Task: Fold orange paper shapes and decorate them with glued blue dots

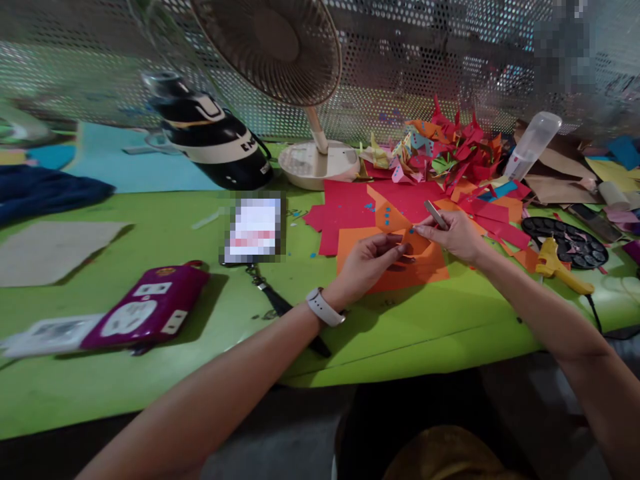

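Observation:
My left hand (365,263), a pale watch on its wrist, pinches a folded orange paper piece (389,212) with small blue dots on it. My right hand (463,237) is closed around slim silver tweezers (436,215), whose upper end sticks up past the fingers. The right fingertips meet the folded paper beside a blue dot; the tool's tips are hidden. Beneath both hands lies a flat orange sheet (353,245), which overlaps a red sheet (345,207). Blue scraps are scattered on the red sheet and the green table around it.
A heap of red folded paper (463,150) lies behind my hands, next to a clear bottle (534,143). A yellow glue gun (555,263) rests by a black palette (565,240). Leftward are a phone (255,230), purple pouch (155,303), black flask (215,143) and fan (320,160).

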{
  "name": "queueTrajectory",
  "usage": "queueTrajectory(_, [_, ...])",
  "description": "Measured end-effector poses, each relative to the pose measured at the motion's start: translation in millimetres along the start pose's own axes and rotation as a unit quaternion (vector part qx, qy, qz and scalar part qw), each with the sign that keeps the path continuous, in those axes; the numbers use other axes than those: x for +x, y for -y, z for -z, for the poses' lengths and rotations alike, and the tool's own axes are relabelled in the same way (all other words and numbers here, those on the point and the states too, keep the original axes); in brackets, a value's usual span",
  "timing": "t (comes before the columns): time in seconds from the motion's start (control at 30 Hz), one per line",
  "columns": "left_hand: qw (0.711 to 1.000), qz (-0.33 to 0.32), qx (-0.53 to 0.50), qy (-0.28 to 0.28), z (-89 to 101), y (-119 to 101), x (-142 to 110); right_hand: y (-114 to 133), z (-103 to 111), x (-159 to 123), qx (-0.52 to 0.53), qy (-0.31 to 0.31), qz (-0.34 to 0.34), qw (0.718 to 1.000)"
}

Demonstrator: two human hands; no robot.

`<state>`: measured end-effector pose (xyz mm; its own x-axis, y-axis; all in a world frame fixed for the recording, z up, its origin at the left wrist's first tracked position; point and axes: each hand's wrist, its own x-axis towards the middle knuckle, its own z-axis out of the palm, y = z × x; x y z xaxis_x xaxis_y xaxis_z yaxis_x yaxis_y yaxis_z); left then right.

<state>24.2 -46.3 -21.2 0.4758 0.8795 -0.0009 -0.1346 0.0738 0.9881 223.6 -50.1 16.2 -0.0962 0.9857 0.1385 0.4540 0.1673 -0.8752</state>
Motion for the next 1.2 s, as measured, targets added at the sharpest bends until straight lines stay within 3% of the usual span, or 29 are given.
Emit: queueTrajectory(1.2, [1.0,-0.015,0.003,-0.002,-0.4,-0.5,0.8,14.4,2.5,-3.8,0.013,0.021,-0.033,0.999])
